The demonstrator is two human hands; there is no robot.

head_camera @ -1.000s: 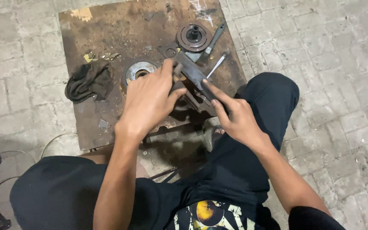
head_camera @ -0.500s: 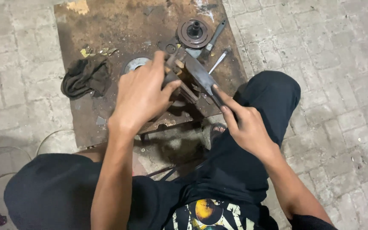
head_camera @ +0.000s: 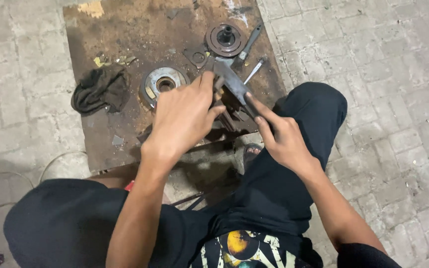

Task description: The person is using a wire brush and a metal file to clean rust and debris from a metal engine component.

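Rusty plate (head_camera: 125, 30) on brick floor | left hand (head_camera: 182, 116) and right hand (head_camera: 281, 136) both clenched round dark metal tool (head_camera: 232, 82), centre | pulley discs (head_camera: 162, 82) at 10 o'clock, already off | reassembly not started

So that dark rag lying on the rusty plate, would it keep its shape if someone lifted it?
Probably not. The dark rag lies crumpled in soft folds on the rusty plate, so it would likely droop and hang limp. It looks light for its bulk, and pushed it would more likely bunch and drag than slide or roll.
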